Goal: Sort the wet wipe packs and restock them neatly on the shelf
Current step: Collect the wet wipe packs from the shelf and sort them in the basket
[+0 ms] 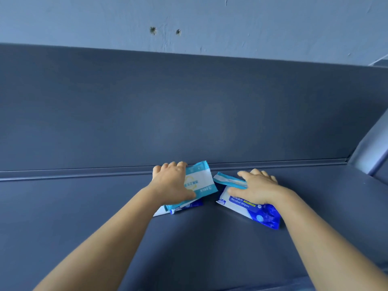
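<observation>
Status as I read it from the head view: task was partway, sorting not finished. Packs were already up on the dark shelf [210, 238], close to the back wall [189, 112], in two loose groups side by side w/ a small gap between. Neither group was squared up, so the neat arrangement was left to do, in my judgement.

Left group: the left hand [171, 182] gripped a light-blue pack [202, 181], thumb on its near edge and fingers [178, 164] curled over the far edge. That pack sat tilted on top of at least one dark-blue pack [189, 205]; a white corner showed below. Exact count under it: could not tell.

Right group: the right hand [260, 186] lay across an Alcohol Wipes pack [247, 208], fingers fairly straight, pressing down rather than wrapped round it. A second light-blue pack [226, 180] stood on edge, touching that hand's thumb side.

Pack appearance: soft flat film pouches w/ crimped end seals. Light-blue type had a white panel w/ yellow outline. Alcohol type was white w/ a dark-blue end and a round dot mark. Types lay mixed in both groups.
</observation>
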The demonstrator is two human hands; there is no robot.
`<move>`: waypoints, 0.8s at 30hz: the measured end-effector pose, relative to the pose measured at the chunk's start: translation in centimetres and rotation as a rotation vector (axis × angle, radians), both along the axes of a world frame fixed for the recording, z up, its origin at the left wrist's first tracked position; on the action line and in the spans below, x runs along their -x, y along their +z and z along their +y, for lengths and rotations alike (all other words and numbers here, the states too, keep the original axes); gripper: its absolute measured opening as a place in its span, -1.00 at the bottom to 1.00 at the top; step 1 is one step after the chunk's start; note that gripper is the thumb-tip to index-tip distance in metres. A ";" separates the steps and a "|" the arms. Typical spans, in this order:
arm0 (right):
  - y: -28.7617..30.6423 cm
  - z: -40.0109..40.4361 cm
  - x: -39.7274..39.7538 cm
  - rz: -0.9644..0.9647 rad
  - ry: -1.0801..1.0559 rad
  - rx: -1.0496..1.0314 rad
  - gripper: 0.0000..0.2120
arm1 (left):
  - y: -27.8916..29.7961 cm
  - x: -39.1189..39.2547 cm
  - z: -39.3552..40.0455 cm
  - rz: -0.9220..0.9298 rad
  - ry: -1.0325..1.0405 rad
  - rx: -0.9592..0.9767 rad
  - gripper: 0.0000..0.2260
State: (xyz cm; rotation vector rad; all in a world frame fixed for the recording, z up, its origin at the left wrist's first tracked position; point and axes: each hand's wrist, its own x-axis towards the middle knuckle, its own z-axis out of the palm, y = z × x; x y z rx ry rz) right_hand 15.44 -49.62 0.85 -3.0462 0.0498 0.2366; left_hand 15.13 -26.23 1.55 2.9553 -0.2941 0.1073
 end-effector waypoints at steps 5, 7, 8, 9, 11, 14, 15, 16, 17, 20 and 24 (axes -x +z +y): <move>0.3 0.4 1.2 -0.003 -0.089 -0.125 -0.67 | 0.6 1.0 2.8 0.154 -0.016 -0.057 -0.59; 0.5 0.6 1.6 -0.024 -0.108 -0.093 -0.76 | 0.7 1.9 3.6 0.251 -0.023 -0.073 -0.61; 0.7 0.6 1.8 -0.033 -0.128 -0.100 -0.74 | 0.7 2.3 3.9 0.296 -0.025 -0.069 -0.61; 0.8 0.7 2.0 -0.060 -0.145 -0.127 -0.70 | 0.7 2.7 4.0 0.329 -0.030 -0.055 -0.61; 1.1 0.9 2.5 -0.121 -0.157 -0.233 -0.79 | 0.8 3.4 4.4 0.334 -0.039 -0.030 -0.59; 1.8 1.2 4.1 -0.162 -0.147 -0.354 -0.86 | 0.9 4.4 4.7 0.252 -0.047 -0.009 -0.50; 2.1 1.3 4.8 -0.137 -0.131 -0.367 -0.85 | 0.9 4.8 4.6 0.228 -0.051 0.016 -0.46; 2.2 1.3 5.4 -0.085 -0.118 -0.357 -0.83 | 0.9 5.3 4.4 0.202 -0.058 0.044 -0.43; 2.2 1.3 6.1 -0.017 -0.109 -0.339 -0.81 | 0.9 5.8 4.2 0.168 -0.068 0.068 -0.42; 1.6 0.8 7.6 0.081 -0.126 -0.315 -0.74 | 1.1 7.1 3.5 0.062 -0.093 0.085 -0.47; 1.7 0.4 9.0 0.016 -0.152 -0.359 -0.60 | 0.7 8.2 3.0 -0.033 -0.109 0.131 -0.58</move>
